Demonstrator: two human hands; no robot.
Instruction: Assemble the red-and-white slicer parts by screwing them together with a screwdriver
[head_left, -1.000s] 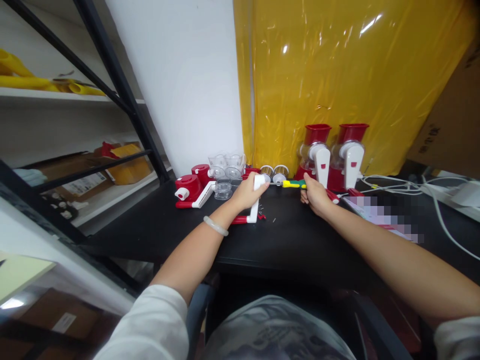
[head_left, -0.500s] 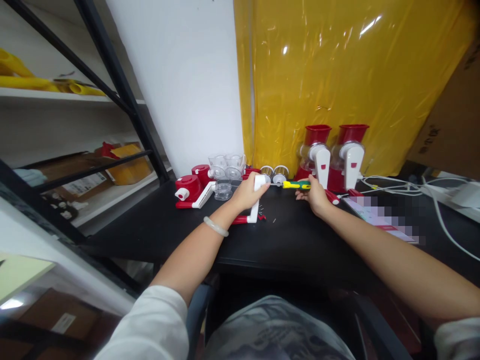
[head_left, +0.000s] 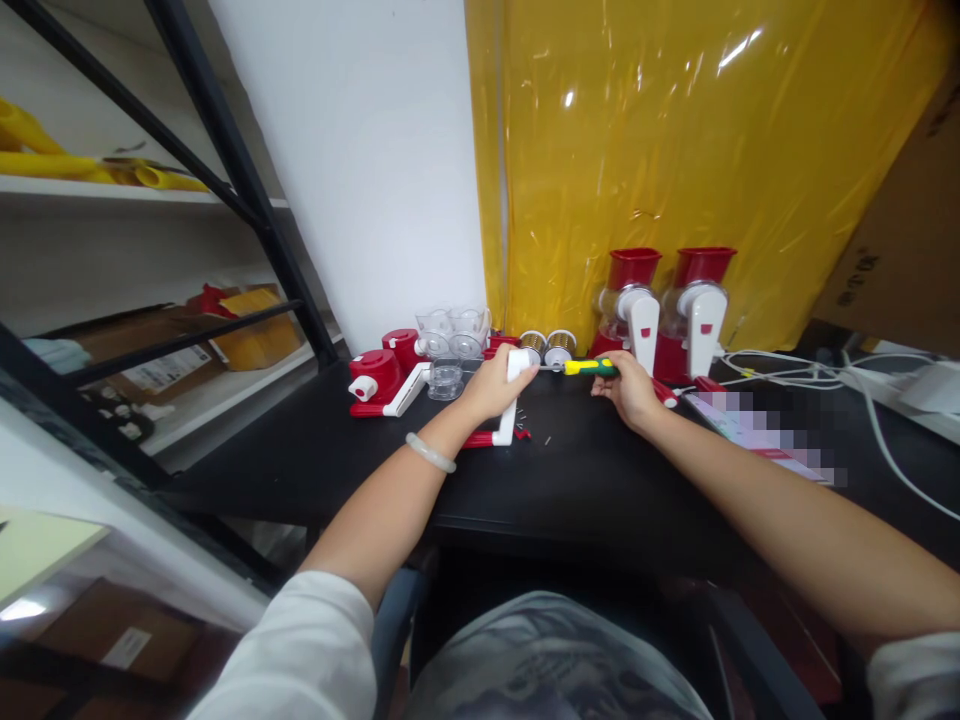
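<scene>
1. I'm seeing a plastic-handled screwdriver (head_left: 589, 367), its shaft (head_left: 552, 368) looking like metal.
2. On my feed, the white crank (head_left: 508, 415) is showing smooth plastic.
3. The yellow curtain (head_left: 660, 150) is gleaming like glossy plastic.

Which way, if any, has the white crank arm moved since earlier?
No; the white crank arm shows no visible shift in any direction against the black table.

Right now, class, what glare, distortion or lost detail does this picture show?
Head view: white glare spots on the shiny yellow plastic sheet; same head view: the black metal shelf frame leans, probably wide-angle stretch; head view again: a pixelated patch covers part of the flat printed sheet.
</scene>
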